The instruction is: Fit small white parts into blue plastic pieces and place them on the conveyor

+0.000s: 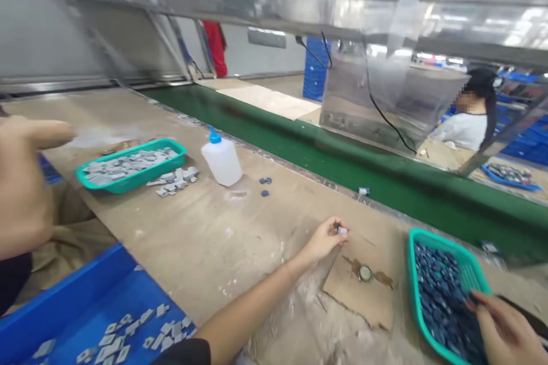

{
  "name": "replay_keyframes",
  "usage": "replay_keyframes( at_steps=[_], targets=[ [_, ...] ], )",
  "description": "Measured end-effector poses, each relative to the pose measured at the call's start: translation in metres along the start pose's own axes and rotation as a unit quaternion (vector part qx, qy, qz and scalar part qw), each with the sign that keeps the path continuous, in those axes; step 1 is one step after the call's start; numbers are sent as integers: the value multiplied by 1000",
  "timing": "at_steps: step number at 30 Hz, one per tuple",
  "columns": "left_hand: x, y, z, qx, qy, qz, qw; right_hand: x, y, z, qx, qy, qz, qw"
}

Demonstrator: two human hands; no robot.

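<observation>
My left hand is pinched round a small grey-white piece above the bench, just behind a square of cardboard. On that cardboard rests a round metal cap in a brown wet stain. My right hand is at the right side of a green basket full of dark blue small parts. Thumb and forefinger close on one dark small part, whose exact kind I cannot make out.
A white squeeze bottle stands mid-bench beside loose dark pieces. Left are a green basket of grey pieces and a blue tray. A co-worker's hand is at far left. A green belt runs behind, under a metal shelf.
</observation>
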State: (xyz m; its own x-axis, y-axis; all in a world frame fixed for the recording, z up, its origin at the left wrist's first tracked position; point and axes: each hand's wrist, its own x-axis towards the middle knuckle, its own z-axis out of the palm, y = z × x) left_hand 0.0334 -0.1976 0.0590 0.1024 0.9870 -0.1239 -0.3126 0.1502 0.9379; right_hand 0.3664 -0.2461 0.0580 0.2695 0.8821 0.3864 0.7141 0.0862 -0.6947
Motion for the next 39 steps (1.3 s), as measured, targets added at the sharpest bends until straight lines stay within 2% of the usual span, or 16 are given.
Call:
replay_keyframes(
  at_steps=[2,4,7,9,11,14,16,18,21,25,28,31,32,34,36,39],
  targets=[
    [-5,-2,-2,5,-25,-14,1000,-2,-21,0,61,34,10,997],
    [-6,-4,-6,12,-32,-18,999,-5,-43,6,114,16,-14,993],
    [-5,-9,-8,37,-23,-12,999,-10,-78,29,121,-114,-83,983],
    [-6,-14,-6,60,-29,-3,998,-14,-99,49,82,-194,-132,969],
    [-10,-17,-5,86,-39,15,995,-18,-113,69,30,-247,-175,953],
    [-17,-16,-5,167,-34,72,983,-23,-121,92,-66,-276,-218,934],
    [-21,-12,-6,236,-27,112,965,-24,-119,100,-127,-284,-238,920],
    [-24,-7,-6,285,-21,133,949,-24,-118,104,-174,-293,-259,904],
    [-26,-1,-4,309,-19,138,941,-24,-120,106,-218,-298,-284,885],
    [-30,0,-3,311,-23,145,939,-26,-124,106,-223,-303,-290,880],
    [-32,0,-3,305,-18,158,939,-26,-122,104,-145,-304,-254,907],
    [-33,2,-4,316,-32,184,930,-21,-122,97,4,-280,-140,950],
    [-34,2,-4,321,-39,192,927,-19,-125,95,65,-273,-90,955],
    [-35,4,-4,331,-48,203,920,-16,-132,92,187,-279,0,942],
    [-36,4,-3,339,-54,206,916,-14,-140,92,283,-296,69,910],
    [-37,4,-3,347,-65,208,912,-14,-148,97,345,-295,134,881]
  ],
)
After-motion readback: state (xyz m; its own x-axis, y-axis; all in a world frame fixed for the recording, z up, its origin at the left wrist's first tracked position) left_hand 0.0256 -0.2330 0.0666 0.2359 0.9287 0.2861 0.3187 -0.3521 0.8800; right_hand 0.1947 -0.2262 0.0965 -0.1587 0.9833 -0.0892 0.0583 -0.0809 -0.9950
